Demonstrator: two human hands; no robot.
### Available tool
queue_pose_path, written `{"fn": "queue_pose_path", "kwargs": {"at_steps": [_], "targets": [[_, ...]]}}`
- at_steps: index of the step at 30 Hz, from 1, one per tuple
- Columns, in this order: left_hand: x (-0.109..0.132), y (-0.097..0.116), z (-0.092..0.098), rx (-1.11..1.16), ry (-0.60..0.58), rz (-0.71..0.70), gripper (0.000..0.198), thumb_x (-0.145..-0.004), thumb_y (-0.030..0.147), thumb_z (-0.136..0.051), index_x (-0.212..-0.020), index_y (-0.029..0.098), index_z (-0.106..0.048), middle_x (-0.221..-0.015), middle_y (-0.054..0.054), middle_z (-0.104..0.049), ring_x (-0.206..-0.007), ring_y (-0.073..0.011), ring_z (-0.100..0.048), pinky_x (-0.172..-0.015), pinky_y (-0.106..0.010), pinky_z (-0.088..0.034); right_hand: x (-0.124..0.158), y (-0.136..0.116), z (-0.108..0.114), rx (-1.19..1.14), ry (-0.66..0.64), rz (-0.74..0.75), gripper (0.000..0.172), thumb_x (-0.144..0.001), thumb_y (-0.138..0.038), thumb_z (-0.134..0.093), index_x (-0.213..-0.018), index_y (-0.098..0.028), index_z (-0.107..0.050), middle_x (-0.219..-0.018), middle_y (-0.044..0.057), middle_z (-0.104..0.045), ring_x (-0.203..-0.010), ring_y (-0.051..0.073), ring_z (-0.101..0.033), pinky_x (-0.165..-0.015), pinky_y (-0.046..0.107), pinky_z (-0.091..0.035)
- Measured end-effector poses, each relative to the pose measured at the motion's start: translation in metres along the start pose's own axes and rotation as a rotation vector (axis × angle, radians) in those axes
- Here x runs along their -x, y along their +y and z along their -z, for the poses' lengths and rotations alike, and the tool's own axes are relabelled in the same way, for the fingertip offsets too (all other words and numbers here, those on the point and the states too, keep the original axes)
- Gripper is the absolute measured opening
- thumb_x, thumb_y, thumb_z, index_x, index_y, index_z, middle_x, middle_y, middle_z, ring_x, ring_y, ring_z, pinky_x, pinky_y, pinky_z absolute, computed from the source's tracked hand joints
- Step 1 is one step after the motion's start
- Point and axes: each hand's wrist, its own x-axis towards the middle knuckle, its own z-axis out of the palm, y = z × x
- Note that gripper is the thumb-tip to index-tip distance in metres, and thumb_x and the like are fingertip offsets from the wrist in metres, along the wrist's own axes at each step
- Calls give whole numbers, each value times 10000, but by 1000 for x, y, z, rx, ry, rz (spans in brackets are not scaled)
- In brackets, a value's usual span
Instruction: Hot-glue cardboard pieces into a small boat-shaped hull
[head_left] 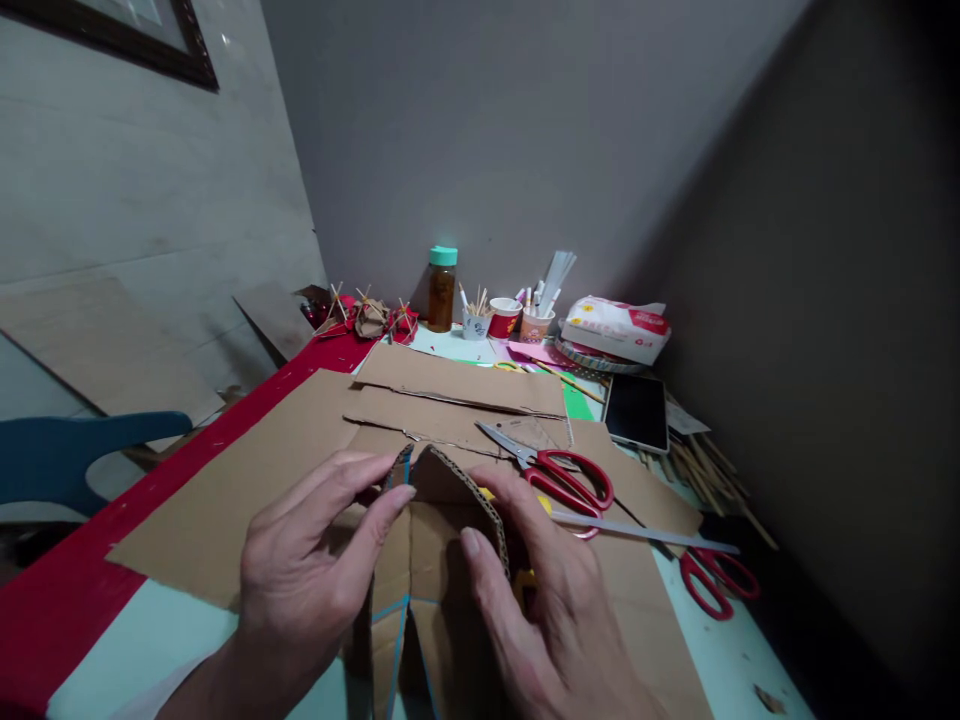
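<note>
Between my two hands is a folded piece of cardboard (436, 545) with blue lines along its creases and cut edges. My left hand (319, 560) pinches its upper left flap between thumb and fingers. On the other side my right hand (536, 585) grips the raised right flap, thumb inside and fingers behind. The two flaps stand up with a gap between them. Just beyond my right hand lie red-handled scissors (562, 480), blades pointing left. A glue gun, mostly hidden, seems to show as yellow bits by my right hand, with a translucent stick (645, 532) reaching right.
Large cardboard sheets (225, 490) cover much of the table. A second pair of scissors (716, 580) and a tablet (637, 412) lie at the right. A bottle (442, 290), paper cups (505, 318) and a tissue pack (615, 328) stand along the back. A blue chair (82, 450) is at left.
</note>
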Motion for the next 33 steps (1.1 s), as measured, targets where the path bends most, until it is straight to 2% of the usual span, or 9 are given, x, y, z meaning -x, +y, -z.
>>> {"fn": "queue_pose_path", "kwargs": {"at_steps": [4,8,13,18,21,23,26,30,33], "targets": [[-1,5,1,-29,-8,-59,222,-920,120,-640,-1059,290,-673,-973,59,-744,-865,-119,-714,-804,-217,-589,-1,1,1,-47,-25,10,376,-1007,-238,-488,-1378,-297,-465,-1256,13,-669,-1131,151,-654,-1003,280,-539],[2,9,1,-93,-14,-114,279,-938,83,-607,-1140,260,-683,-1047,15,-726,-924,-128,-708,-831,-220,-584,0,4,-3,-61,-8,59,399,-994,-206,-480,-1383,-284,-442,-1253,30,-670,-1125,156,-666,-960,284,-571],[7,8,-2,-102,12,-159,391,-940,40,-562,-1250,261,-648,-1027,7,-689,-899,-100,-716,-831,-143,-596,4,11,-13,23,25,75,461,-985,-210,-476,-1435,-249,-386,-1334,91,-643,-1169,214,-669,-937,364,-609],[13,-5,1,177,-154,5,513,-962,37,-492,-1341,374,-566,-1108,29,-704,-1026,-128,-738,-892,-165,-630,7,12,-20,37,67,140,473,-978,-160,-480,-1436,-240,-394,-1300,88,-669,-1156,199,-681,-953,339,-604],[16,-10,2,209,-162,38,525,-962,33,-490,-1360,368,-564,-1111,5,-709,-1035,-160,-742,-895,-218,-652,9,11,-23,43,97,107,451,-977,-180,-487,-1418,-236,-416,-1285,99,-680,-1140,229,-693,-928,369,-616],[16,-10,2,204,-138,0,511,-957,43,-502,-1365,342,-570,-1101,-16,-719,-1013,-181,-750,-865,-233,-666,9,12,-23,28,80,102,449,-979,-187,-494,-1420,-230,-421,-1292,111,-678,-1142,244,-694,-922,373,-618],[14,-8,4,87,-107,-140,544,-943,37,-509,-1406,322,-541,-1059,-28,-728,-943,-179,-756,-807,-217,-667,8,15,-21,-19,50,126,466,-976,-173,-495,-1429,-247,-411,-1316,100,-665,-1169,240,-680,-936,359,-610],[13,-4,9,-161,-115,-324,673,-905,-9,-525,-1495,309,-462,-1095,-33,-648,-988,-142,-688,-926,-203,-594,6,18,-17,-56,21,157,478,-961,-149,-486,-1420,-260,-410,-1334,86,-647,-1190,219,-663,-964,358,-596],[12,-2,10,-231,-136,-375,699,-907,-14,-518,-1533,270,-393,-1126,-35,-588,-1017,-117,-632,-972,-163,-534,5,16,-16,-72,18,146,452,-972,-171,-495,-1409,-257,-419,-1323,88,-653,-1184,222,-664,-966,375,-593]]}}
